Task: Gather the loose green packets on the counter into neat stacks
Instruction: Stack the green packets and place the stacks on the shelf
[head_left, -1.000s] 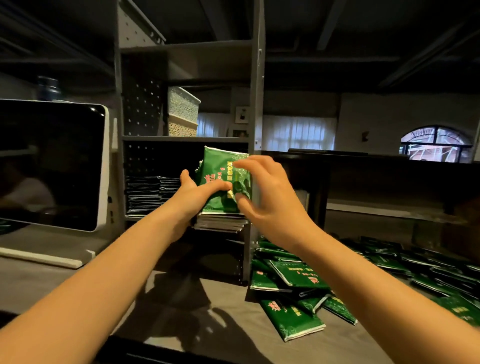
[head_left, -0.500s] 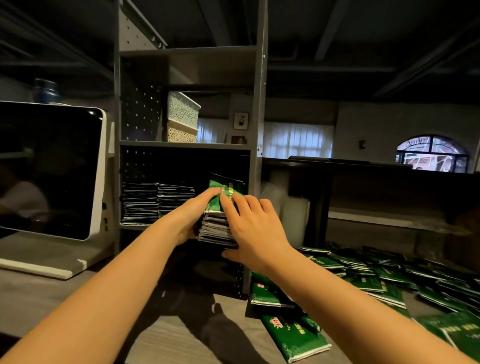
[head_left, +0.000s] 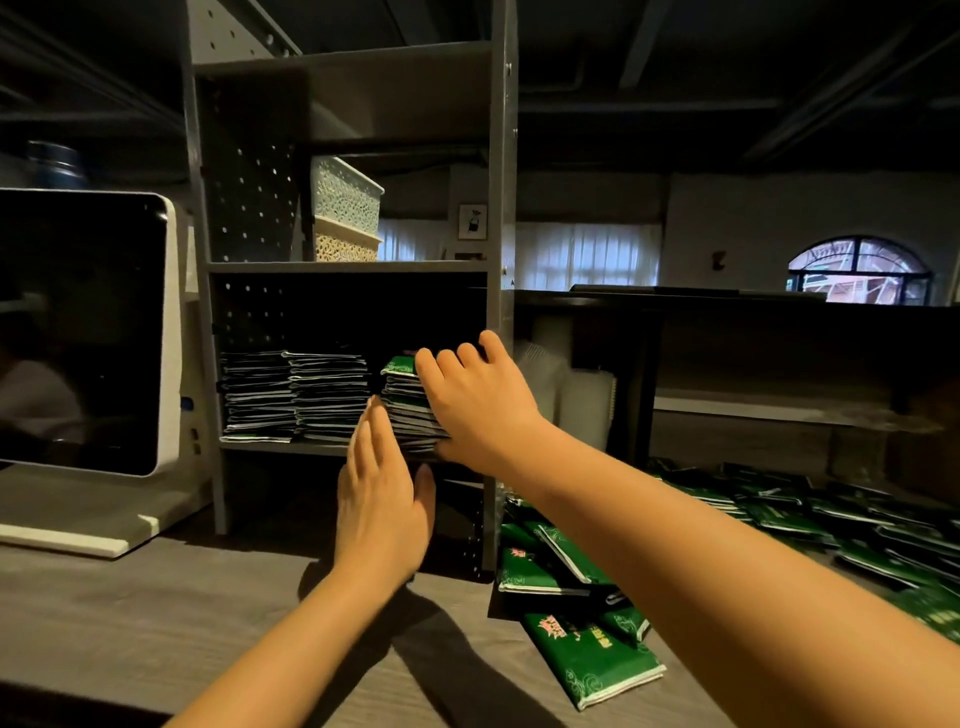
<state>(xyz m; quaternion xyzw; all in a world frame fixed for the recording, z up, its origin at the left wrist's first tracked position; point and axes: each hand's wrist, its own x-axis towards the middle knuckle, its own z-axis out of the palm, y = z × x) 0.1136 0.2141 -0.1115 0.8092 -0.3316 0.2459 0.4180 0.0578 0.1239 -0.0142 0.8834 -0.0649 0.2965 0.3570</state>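
Three stacks of green packets stand on the lower shelf of a grey shelf unit (head_left: 343, 267). My right hand (head_left: 478, 400) lies over the top and front of the rightmost stack (head_left: 402, 400), fingers spread across its top packet. My left hand (head_left: 382, 499) is flat with straight fingers and holds nothing; its fingertips reach that stack's lower left corner. The other two stacks (head_left: 293, 395) sit to the left. Loose green packets (head_left: 587, 654) lie on the counter (head_left: 156, 623) right of the shelf unit, and many more (head_left: 779, 514) spread off to the right.
A white-framed screen (head_left: 78, 332) on a stand occupies the counter's left side. Two lattice baskets (head_left: 345, 208) sit on the upper shelf. A dark raised ledge (head_left: 727, 301) runs behind the loose packets.
The packet held upright a second ago now lies flat on the rightmost stack. My left hand has drawn back and down from the stack; my right hand stays on top.
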